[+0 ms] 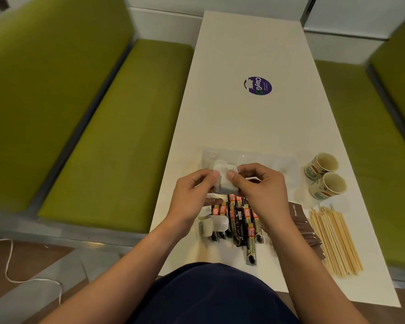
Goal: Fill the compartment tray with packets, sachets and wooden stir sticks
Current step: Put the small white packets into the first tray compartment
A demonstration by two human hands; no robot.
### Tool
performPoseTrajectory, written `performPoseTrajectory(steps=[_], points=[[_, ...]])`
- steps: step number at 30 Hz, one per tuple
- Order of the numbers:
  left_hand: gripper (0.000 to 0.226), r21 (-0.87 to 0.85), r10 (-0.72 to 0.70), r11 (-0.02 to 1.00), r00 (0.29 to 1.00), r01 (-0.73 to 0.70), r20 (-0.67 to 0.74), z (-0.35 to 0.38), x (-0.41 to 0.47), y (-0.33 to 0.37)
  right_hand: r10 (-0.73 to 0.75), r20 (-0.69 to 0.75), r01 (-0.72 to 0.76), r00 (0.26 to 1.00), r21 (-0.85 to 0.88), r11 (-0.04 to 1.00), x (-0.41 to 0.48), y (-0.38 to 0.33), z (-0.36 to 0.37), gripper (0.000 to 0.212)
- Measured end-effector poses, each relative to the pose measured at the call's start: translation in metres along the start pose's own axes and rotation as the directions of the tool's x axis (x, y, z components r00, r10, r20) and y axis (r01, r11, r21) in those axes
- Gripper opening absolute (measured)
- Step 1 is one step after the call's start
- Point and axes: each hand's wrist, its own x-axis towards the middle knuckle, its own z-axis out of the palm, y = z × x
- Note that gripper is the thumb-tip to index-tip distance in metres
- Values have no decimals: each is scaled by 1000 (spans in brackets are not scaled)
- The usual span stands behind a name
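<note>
A clear plastic compartment tray [267, 160] lies across the white table, hard to make out. Above its left end, my left hand [192, 195] and my right hand [260, 185] both pinch a small stack of white tea bags [222, 178] by their sides. More tea bags [214, 224] lie below my left hand. Black and orange coffee sachets [240, 220] are heaped under my wrists. Brown sugar packets [302, 228] sit to their right, beside a pile of wooden stir sticks [334, 239].
Two patterned paper cups [325, 175] stand at the tray's right end. A purple sticker [257, 86] marks the table [243, 54] farther off. Green benches [103, 136] flank the table on both sides. A white cord [8, 260] lies on the floor at left.
</note>
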Motion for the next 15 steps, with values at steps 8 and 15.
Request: performPoseTrajectory(steps=[8,15], points=[[4,12,0,1000,1000,0,29,-4,5,10,-19,0,19,1000,133,991,1,0,-10,23],[6,-18,37,999,987,-35,159,-5,8,35,-50,451,101,891,-92,991,4,11,-23,75]])
